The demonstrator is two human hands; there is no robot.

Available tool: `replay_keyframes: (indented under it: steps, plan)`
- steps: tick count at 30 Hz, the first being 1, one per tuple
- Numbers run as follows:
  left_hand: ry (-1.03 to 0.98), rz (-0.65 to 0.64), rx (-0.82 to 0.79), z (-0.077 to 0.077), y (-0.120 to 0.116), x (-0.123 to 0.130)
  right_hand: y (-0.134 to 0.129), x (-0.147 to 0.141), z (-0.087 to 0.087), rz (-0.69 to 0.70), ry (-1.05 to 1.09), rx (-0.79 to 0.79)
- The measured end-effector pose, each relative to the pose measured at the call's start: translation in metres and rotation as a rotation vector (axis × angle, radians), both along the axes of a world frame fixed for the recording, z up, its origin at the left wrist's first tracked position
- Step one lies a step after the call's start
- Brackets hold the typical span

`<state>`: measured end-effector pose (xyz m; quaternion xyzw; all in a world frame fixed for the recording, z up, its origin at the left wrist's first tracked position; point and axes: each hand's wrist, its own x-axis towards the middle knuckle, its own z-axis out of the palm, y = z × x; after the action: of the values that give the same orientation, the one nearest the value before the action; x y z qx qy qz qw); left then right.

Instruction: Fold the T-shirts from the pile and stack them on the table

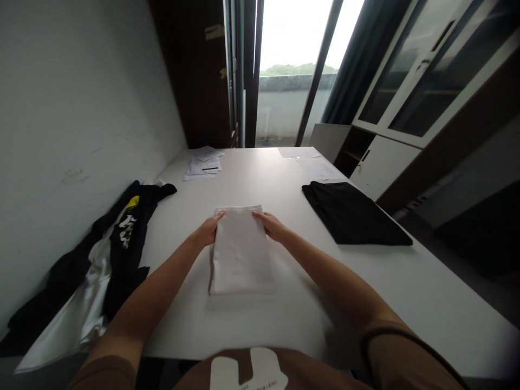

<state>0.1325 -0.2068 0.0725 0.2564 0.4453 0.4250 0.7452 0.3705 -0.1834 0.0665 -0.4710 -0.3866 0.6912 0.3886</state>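
Observation:
A white garment folded into a neat rectangle [242, 254] is in front of me over the table, its far edge between my two hands. My left hand [210, 228] grips its far left corner, thumb on top and fingers underneath. At the far right corner my right hand [271, 225] pinches the cloth the same way. The fingers below the fabric are hidden. What kind of garment it is cannot be made out in its folded state.
The white table [252, 179] stretches toward a glass door. Folded black clothing [355, 214] lies on the right. Papers [203, 163] are at the back left, more sheets [319, 167] at the back right. Loose black clothes [130, 260] and a white one [83, 309] are heaped along the left wall.

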Motion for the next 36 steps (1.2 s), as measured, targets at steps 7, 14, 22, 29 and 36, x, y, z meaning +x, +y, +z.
replay_keyframes:
  steps: [7,14,22,29,36]
  plan:
    - [0.231,0.102,0.138,-0.004,0.045,0.008,0.047,-0.008,-0.019,-0.047,-0.287,0.284]
    - [0.560,0.281,0.298,-0.028,0.060,0.018,0.060,0.004,-0.031,0.031,-1.182,0.755]
    - [1.160,0.227,0.795,-0.040,0.040,0.019,0.063,0.003,-0.041,-0.021,-1.366,0.794]
    - [1.666,-0.043,0.972,-0.031,0.018,0.039,0.056,0.009,-0.035,-0.217,-1.229,0.867]
    - [1.667,-0.302,0.906,-0.058,0.011,0.044,0.037,0.007,-0.034,0.110,-1.079,1.148]
